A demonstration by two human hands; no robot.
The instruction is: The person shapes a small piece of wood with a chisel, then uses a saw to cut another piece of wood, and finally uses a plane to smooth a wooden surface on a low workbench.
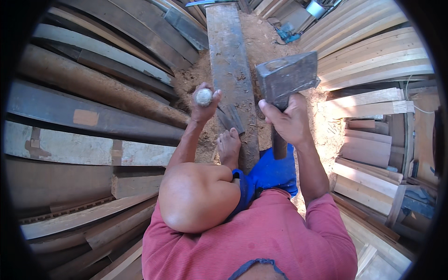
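Observation:
My left hand (202,109) is closed around a chisel (204,97), whose pale round handle end faces up. The chisel's blade runs down beside a small dark wood piece (233,120) on a long worn plank (228,51); whether it touches the wood I cannot tell. My bare foot (229,147) is at the near end of that piece. Raised to the right of the plank, my right hand (291,122) grips the handle of a wooden mallet (289,77) with a big blocky head. The mallet head is apart from the chisel.
Sawdust and shavings (261,42) cover the floor around the plank. Long boards (93,121) are stacked along the left, and paler timber (368,56) along the right. A teal power tool (288,36) and a white cylindrical container (316,9) are at the far right.

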